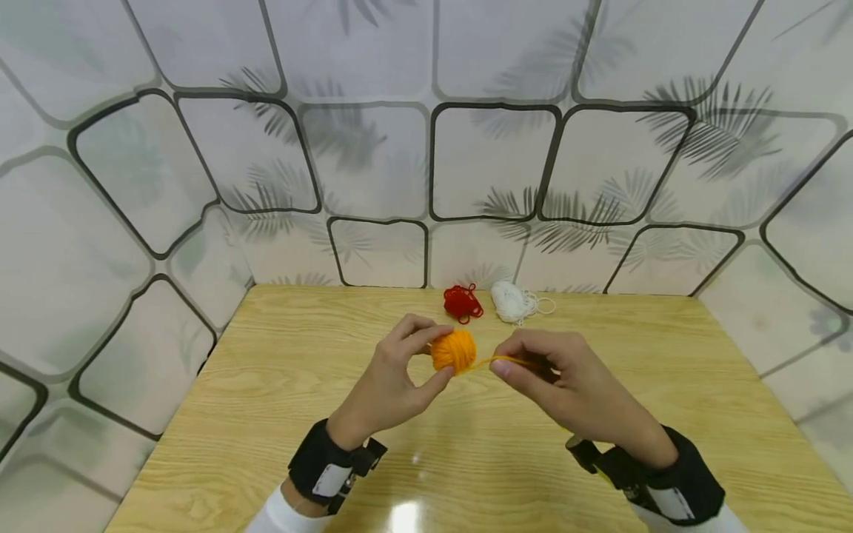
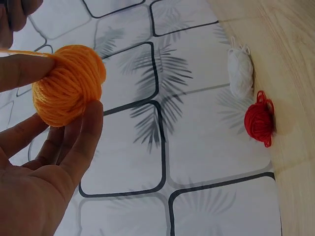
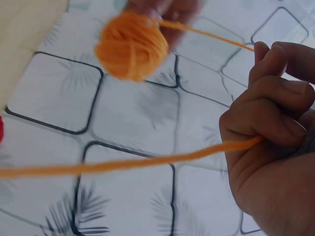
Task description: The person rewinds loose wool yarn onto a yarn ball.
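Orange yarn ball between curled left fingers, right fingers pinching its strand

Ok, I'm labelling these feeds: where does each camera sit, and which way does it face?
Head: worn on the head, facing forward and down at the table; shows the left hand, right hand and wrist straps.
Left wrist: worn there, facing past the palm toward the ball; shows the left hand, plus some right fingers top left.
Right wrist: worn there, facing the strand; shows the right hand, plus part of the left, blurred, at the top.
Shared: head and left wrist both show the ball, red yarn and white yarn.
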`<state>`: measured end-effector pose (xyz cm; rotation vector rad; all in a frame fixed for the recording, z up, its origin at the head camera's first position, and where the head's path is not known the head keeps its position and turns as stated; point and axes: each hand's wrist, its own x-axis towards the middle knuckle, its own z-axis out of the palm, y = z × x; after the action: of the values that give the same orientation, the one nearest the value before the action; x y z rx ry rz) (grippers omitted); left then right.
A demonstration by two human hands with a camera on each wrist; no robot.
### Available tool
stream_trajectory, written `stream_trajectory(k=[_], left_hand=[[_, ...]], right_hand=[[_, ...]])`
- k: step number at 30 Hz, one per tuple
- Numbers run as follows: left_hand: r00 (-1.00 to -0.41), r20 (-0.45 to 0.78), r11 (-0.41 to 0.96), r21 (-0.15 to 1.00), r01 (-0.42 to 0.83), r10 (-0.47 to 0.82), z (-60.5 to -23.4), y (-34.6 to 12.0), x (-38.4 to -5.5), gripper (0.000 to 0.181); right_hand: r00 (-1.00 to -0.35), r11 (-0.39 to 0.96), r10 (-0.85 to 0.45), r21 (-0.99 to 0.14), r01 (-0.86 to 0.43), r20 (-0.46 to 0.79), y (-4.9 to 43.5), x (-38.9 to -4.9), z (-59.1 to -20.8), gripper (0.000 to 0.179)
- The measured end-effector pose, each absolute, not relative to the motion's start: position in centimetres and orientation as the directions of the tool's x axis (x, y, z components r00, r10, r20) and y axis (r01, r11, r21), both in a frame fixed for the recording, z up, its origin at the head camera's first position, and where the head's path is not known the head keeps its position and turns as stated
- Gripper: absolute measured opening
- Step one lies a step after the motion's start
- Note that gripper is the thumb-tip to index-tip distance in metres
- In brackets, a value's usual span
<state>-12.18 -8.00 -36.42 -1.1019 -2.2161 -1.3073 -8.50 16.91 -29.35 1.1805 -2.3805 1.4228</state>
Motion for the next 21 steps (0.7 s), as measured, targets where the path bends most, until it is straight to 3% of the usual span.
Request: stream_trajectory(k=[6, 15, 21], left_hand=[[-0.648, 0.577, 0.158, 0.675, 0.721, 0.497, -36.6, -7.3, -10.8, 0.054], [-0.668, 0.554, -0.081, 0.796, 0.6, 0.496, -36.0, -6.7, -8.6, 0.077], [-0.653, 0.595, -0.224, 0.795, 0.563, 0.469, -35.3, -6.7, -8.5, 0.075]], right_hand=[[-0.647, 0.186, -0.53, -0.67, -0.719, 0.548, 16.9, -10.9, -28.1, 0.02], [-0.789, 0.259, -0.468, -0.792, -0.554, 0.399, 16.6, -15.3, -31.2, 0.016], [-0.756, 0.182, -0.572, -0.849, -0.496, 0.319, 15.4, -15.9, -35.1, 0.022]])
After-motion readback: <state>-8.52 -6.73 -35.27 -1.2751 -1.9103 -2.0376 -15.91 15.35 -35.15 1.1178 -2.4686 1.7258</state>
